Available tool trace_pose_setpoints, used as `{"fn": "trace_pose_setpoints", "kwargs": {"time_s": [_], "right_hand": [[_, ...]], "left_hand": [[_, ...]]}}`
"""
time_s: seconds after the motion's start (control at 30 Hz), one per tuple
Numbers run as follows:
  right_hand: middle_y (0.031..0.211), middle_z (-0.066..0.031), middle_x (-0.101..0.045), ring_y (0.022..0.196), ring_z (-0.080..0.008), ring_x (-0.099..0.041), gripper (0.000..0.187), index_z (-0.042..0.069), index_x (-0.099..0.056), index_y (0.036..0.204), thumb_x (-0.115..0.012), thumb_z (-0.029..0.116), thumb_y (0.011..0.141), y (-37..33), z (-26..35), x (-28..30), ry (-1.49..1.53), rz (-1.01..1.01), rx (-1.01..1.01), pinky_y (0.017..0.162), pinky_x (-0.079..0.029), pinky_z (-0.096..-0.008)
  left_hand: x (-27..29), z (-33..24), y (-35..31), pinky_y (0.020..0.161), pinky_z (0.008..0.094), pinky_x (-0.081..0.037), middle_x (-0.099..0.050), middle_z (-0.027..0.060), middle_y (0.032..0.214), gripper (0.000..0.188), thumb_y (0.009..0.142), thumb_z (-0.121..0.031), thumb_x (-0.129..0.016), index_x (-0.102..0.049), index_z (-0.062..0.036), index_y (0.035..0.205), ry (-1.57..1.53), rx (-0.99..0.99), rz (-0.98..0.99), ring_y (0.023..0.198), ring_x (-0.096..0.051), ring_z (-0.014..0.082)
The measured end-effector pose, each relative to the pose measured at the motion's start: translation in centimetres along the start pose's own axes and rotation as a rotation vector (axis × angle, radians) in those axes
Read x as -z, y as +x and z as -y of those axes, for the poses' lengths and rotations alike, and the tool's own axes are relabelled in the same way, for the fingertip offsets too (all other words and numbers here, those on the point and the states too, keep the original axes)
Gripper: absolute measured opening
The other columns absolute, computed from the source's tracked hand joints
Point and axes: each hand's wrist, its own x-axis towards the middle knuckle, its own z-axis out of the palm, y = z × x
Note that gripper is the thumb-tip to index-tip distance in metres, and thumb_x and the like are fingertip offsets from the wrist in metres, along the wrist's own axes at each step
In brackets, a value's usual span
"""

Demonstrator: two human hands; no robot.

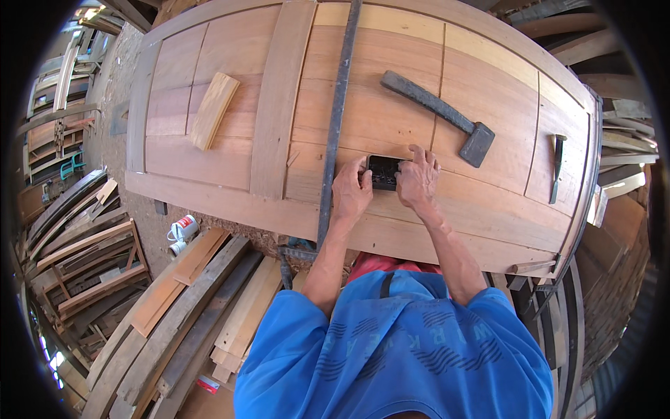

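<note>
A wooden panelled door point(391, 133) lies flat in front of me. Above its near part, my left hand point(353, 187) and my right hand point(419, 179) grip a small black rectangular thing point(384, 172) from its two short sides. It looks like a phone or a shallow box; I cannot tell which. My right forefinger is raised off its edge. To the left of my left hand, a long dark clamp bar point(339, 105) runs across the door. Beyond my right hand rests a black mallet point(441, 108), its head toward the right.
A dark-handled chisel point(557, 167) lies at the door's right end, near another clamp bar point(594, 174). A light wood block point(215, 110) sits on the left panel. Stacked boards point(188, 300) and a white can point(183, 228) are at lower left. More timber point(614, 140) lies at right.
</note>
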Motion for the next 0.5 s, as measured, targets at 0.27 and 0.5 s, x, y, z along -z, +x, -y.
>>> {"fn": "trace_pose_setpoints", "kwargs": {"time_s": [0.27, 0.5], "right_hand": [[0.15, -0.021, -0.05, 0.136, -0.0447, -0.046, 0.014, 0.0, -0.076, 0.089, -0.073, 0.01, 0.079, -1.2, -1.5, 3.2, 0.213, 0.098, -0.007, 0.113, -0.037, -0.0543], [0.151, -0.0324, -0.047, 0.135, -0.047, -0.05, 0.012, -0.002, -0.074, 0.088, -0.072, 0.009, 0.083, -1.7, -4.7, 2.1, 0.644, 0.1, -0.06, 0.115, -0.036, -0.0524]], "left_hand": [[0.3, 0.0, 0.0, 0.078, 0.0423, -0.058, -0.073, 0.0194, 0.101, 0.032, 0.088, -0.001, -0.075, -0.066, -0.0017, 0.119, -0.05, 0.05, 0.013, 0.088, -0.072, 0.0352], [0.5, 0.0, -0.1, 0.077, 0.0409, -0.059, -0.073, 0.0207, 0.103, 0.037, 0.089, -0.004, -0.075, -0.064, -0.0005, 0.124, -0.102, 0.11, 0.034, 0.09, -0.073, 0.035]]}}
